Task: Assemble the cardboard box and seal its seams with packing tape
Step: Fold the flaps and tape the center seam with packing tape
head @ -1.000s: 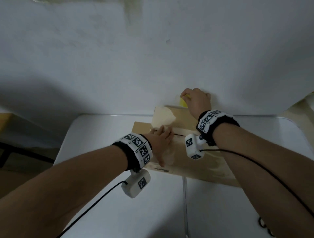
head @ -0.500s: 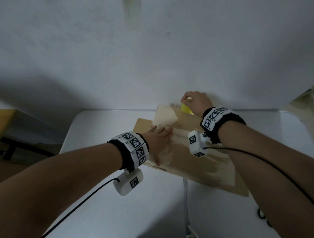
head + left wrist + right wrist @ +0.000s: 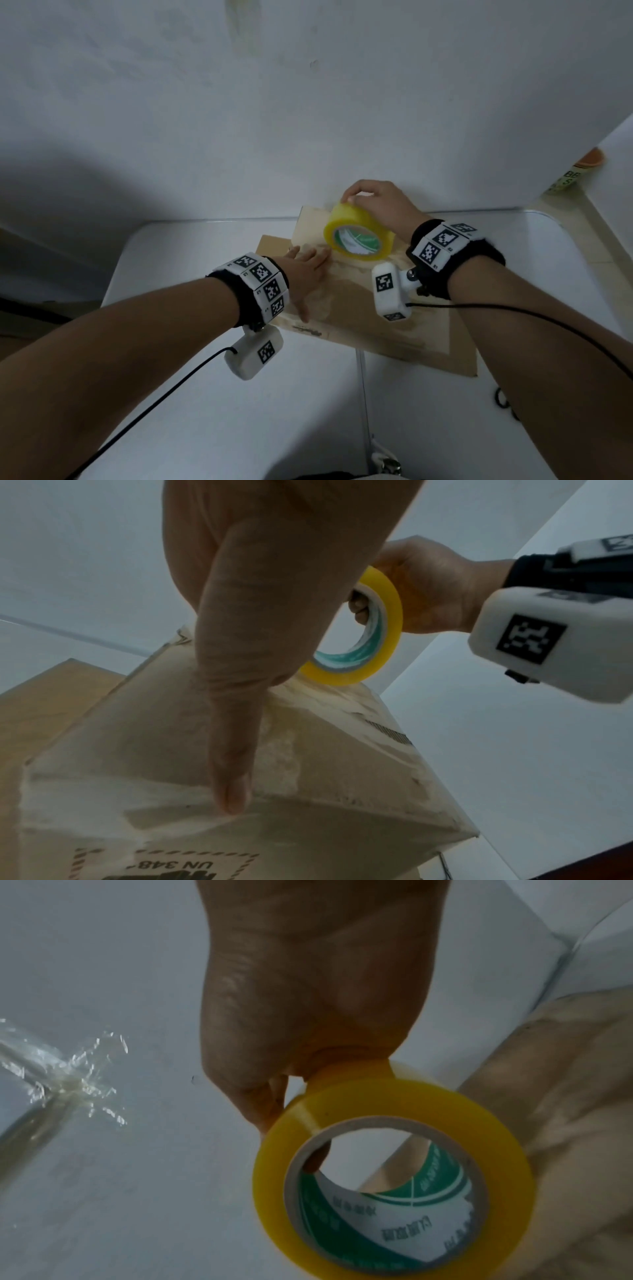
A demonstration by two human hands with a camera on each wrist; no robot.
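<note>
While the left hand (image 3: 303, 274) presses flat on the cardboard box (image 3: 387, 318), its fingers (image 3: 232, 785) straight and spread against the top panel, the right hand (image 3: 380, 205) carries the roll of packing tape (image 3: 358, 236) just above the far end of the box. The right hand's fingers curl round the roll, with one finger hooked through the core, as the left wrist view shows. The box rests on the white bench (image 3: 239, 411), its far end close to the wall (image 3: 308, 102). Its top surface is already covered with wrinkled, cloudy strips of old tape.

The step in hand appears to be laying a strip along the top seam. To do it well:

1. Keep the left palm pressing the flaps down so the seam stays closed and the box does not slide on the bench.
2. Anchor the free end of the tape on the far face of the box before pulling. The free end is not visible in any view, so its position cannot be confirmed.
3. Draw the roll toward the body in a straight line, centred on the seam, under steady tension.
4. Move the left hand aside ahead of the roll, then smooth the strip down behind it.

Slack tape is likely to wrinkle or stick to itself.
</note>
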